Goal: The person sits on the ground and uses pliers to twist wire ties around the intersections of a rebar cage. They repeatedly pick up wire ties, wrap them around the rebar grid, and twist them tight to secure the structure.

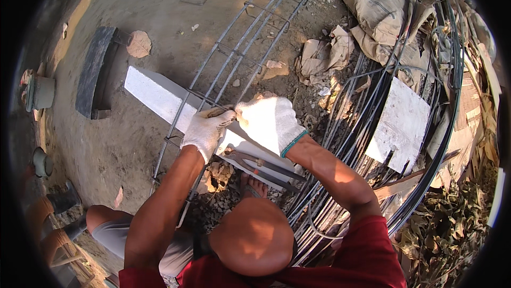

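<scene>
Counted: two gloved hands, left (205, 131) and right (269, 122), both on the rebar cage (239, 48). One cage, with four long bars visible. One white block (159, 96) beneath it. One pair of pliers (261, 164) on the block. One white slab (399, 126) on the bar pile (340, 128). Two pots (40, 92) (41, 163) at left. One dark plank (93, 72). Crumpled sacks (380, 17): number cannot be told.
</scene>
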Tool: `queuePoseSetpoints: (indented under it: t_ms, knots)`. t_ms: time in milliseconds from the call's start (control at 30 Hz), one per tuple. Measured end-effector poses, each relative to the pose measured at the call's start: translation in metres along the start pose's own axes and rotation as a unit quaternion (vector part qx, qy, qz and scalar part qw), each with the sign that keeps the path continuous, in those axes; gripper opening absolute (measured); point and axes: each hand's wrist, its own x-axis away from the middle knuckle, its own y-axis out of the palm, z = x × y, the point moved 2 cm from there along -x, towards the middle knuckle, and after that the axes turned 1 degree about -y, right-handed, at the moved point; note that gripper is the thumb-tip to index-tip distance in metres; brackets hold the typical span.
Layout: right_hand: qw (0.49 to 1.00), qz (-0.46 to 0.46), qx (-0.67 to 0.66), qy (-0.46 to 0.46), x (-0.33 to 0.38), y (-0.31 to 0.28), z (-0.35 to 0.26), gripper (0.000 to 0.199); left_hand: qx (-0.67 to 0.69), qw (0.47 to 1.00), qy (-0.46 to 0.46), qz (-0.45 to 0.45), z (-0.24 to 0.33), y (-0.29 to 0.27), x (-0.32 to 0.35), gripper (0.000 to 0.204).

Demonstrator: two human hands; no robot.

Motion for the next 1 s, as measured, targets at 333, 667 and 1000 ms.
queuePoseSetpoints:
  t_ms: [333,667,1000]
  knots:
    - [0.988,0.120,0.027,-0.097,0.007,0.013,0.003,0.015,-0.022,0.999,0.012,0.029,-0.001,0.004,0.006,0.022]
    - [0.989,0.038,0.074,-0.121,-0.005,0.005,0.013,0.024,-0.061,0.997,0.033,0.035,0.004,0.008,0.010,0.026]
    - [0.970,-0.023,-0.234,0.056,0.058,-0.010,-0.005,0.033,-0.075,0.996,0.014,0.050,0.012,0.011,0.021,0.026]
